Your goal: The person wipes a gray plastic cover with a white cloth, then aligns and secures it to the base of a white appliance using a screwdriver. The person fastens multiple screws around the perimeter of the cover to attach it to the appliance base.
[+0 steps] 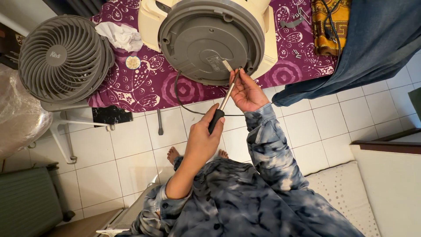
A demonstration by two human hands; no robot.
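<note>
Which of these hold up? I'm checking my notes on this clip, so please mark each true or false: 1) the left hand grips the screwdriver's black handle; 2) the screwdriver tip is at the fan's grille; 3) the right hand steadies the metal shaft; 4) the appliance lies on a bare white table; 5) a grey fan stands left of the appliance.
1) True: the left hand is closed on the black handle of the screwdriver.
2) False: the tip meets the grey underside of the cream appliance.
3) True: the right hand pinches the shaft near its tip.
4) False: it lies on a purple patterned cloth.
5) True: the grey fan is to its left.
</note>
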